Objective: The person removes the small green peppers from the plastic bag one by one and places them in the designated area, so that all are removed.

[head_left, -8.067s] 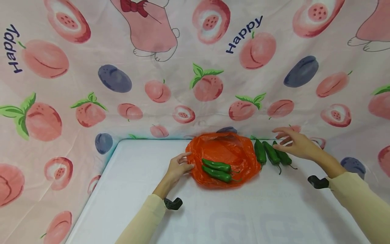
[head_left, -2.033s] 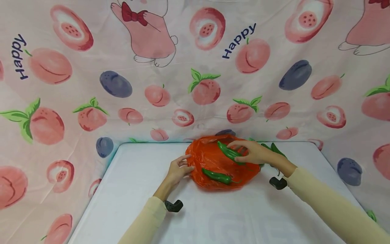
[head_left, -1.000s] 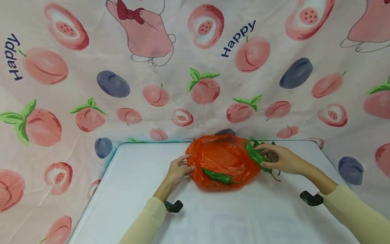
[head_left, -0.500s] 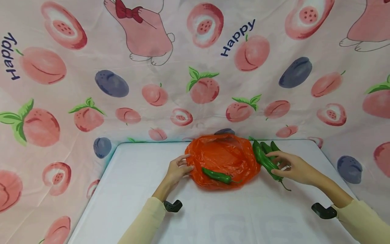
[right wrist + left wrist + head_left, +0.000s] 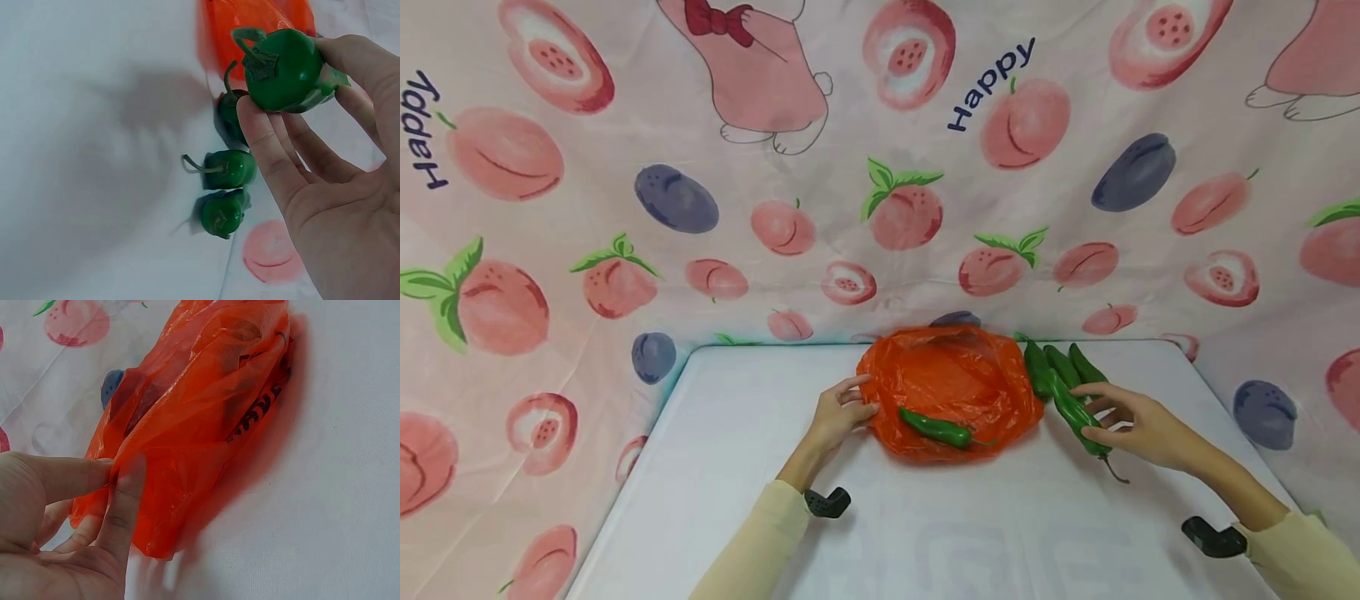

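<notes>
My left hand (image 5: 837, 417) pinches the left edge of an orange-red plastic bag (image 5: 940, 367), with thumb and fingers on either side of the film in the left wrist view. One green pepper (image 5: 936, 427) lies over the near part of the bag. Off to the bag's right, my right hand (image 5: 1142, 429) grips another green pepper (image 5: 1072, 417), its stem pointing toward the person. The right wrist view shows that pepper (image 5: 287, 72) between thumb and fingers, raised over the white surface. Three more green peppers (image 5: 1063, 365) lie just behind it, stems toward the person.
The white table (image 5: 760, 383) runs back to a pink fruit-print cloth (image 5: 895, 283), which hangs behind and at the sides. Dark print shows on the bag's side (image 5: 256, 415) in the left wrist view.
My right hand has taken one of the two peppers from the bag and carried it right, beside the other three. My left hand keeps its place at the bag's edge.
</notes>
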Motion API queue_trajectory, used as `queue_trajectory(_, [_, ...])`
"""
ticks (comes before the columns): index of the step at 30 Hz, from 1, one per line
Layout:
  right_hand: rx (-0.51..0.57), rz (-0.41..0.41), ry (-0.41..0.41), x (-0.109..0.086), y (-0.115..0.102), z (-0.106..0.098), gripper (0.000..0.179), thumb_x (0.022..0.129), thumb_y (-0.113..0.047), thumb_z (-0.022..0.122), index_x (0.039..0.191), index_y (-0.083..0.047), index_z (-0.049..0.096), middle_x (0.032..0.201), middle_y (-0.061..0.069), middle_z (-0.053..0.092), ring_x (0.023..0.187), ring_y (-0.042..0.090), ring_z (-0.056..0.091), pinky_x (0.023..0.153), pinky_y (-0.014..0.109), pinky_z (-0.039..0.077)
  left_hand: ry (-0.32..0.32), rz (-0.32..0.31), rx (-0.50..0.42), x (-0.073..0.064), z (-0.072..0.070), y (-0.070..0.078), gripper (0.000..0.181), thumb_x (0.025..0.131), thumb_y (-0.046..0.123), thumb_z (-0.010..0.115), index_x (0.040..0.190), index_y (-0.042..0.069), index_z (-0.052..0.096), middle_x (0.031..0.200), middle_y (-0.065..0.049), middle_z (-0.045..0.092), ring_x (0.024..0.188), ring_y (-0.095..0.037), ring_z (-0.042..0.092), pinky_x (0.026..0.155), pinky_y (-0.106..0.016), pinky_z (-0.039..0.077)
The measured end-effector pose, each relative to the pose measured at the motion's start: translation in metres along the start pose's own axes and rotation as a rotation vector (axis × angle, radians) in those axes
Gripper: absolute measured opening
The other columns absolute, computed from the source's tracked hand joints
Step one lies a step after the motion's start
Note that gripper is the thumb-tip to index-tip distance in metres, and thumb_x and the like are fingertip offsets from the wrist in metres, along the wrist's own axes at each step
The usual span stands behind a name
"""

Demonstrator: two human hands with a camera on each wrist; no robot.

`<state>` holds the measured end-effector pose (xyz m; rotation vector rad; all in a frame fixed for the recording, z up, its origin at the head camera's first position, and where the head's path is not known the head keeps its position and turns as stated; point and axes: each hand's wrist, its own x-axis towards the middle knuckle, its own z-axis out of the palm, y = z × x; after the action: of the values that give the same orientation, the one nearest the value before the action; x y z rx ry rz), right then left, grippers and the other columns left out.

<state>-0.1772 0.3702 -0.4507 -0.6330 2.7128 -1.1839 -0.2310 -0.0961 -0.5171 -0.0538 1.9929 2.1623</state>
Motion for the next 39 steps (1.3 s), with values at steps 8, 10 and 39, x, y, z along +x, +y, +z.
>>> queue_trajectory(8, [-0.002, 0.044, 0.011, -0.006, 0.007, 0.007, 0.055, 0.093, -0.023, 0.079, 0.141, -0.011, 0.056, 0.117, 0.015, 0.068, 0.092, 0.014, 0.069, 0.076, 0.027, 0.059, 0.004, -0.004, 0.005, 0.001, 0.000, 0.000, 0.056, 0.090, -0.008, 0.071, 0.143, 0.005, 0.058, 0.110, -0.017, 0.063, 0.078, -0.016, 0.071, 0.076, -0.034, 0.063])
queue_trajectory(10, [0.001, 0.056, 0.014, -0.007, 0.009, 0.010, 0.055, 0.093, -0.024, 0.078, 0.141, -0.010, 0.056, 0.118, 0.016, 0.067, 0.092, 0.014, 0.069, 0.076, 0.027, 0.059, 0.004, -0.008, 0.011, 0.001, 0.000, 0.001, 0.056, 0.091, -0.007, 0.072, 0.143, 0.005, 0.058, 0.110, -0.017, 0.063, 0.078, -0.016, 0.071, 0.077, -0.034, 0.063])
queue_trajectory(39, [0.101, 0.252, -0.036, -0.012, 0.032, 0.048, 0.059, 0.092, -0.026, 0.079, 0.143, -0.009, 0.054, 0.115, 0.014, 0.067, 0.089, 0.023, 0.064, 0.070, 0.028, 0.057, 0.005, -0.025, 0.021, -0.001, -0.001, 0.002, 0.055, 0.092, -0.005, 0.071, 0.144, 0.007, 0.058, 0.114, -0.020, 0.063, 0.082, -0.017, 0.071, 0.081, -0.037, 0.063])
